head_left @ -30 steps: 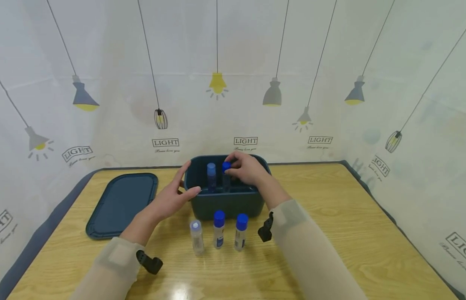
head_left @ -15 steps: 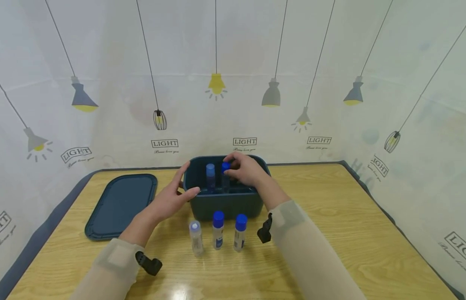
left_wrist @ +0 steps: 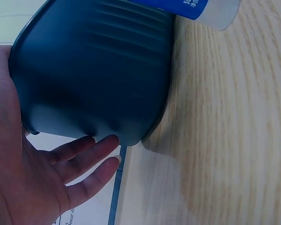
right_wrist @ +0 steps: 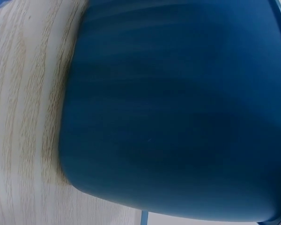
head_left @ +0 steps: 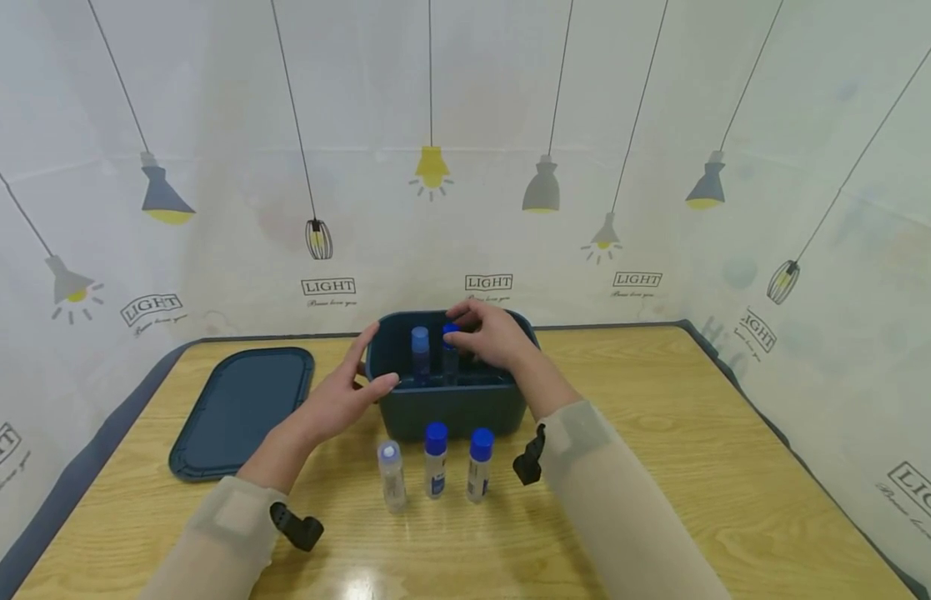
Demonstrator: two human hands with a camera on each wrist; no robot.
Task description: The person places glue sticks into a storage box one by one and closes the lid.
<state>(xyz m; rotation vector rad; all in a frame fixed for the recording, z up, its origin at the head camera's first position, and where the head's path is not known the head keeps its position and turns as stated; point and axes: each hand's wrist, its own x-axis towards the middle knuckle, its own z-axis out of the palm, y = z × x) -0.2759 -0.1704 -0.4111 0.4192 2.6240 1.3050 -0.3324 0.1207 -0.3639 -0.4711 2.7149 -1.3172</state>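
A deep dark-blue plastic bin [head_left: 453, 414] stands on the table in the head view. Inside it are two small bottles; the left bottle [head_left: 421, 357] has a lighter blue cap. My right hand [head_left: 498, 337] reaches over the bin and pinches the cap of the other blue-capped bottle [head_left: 451, 363], thumb across its front. At the bin's left front corner is my left hand [head_left: 345, 396], thumb at the front rim. In the left wrist view, its loosely extended fingers [left_wrist: 91, 150] lie against the bin wall. My right hand is almost wholly hidden in the right wrist view.
Before the bin stand a clear bottle [head_left: 392, 479] with a translucent top and two blue-capped bottles, a middle bottle [head_left: 436, 458] and a right bottle [head_left: 479, 467]. A dark-blue lid [head_left: 243, 412] lies flat at left. A lamp-printed curtain [head_left: 375, 217] surrounds the table [head_left: 698, 458].
My right thumb has shifted slightly over the bottle cap, and its index finger is raised a little. My left hand, the bin and the bottles stay put; the head view drifts slightly.
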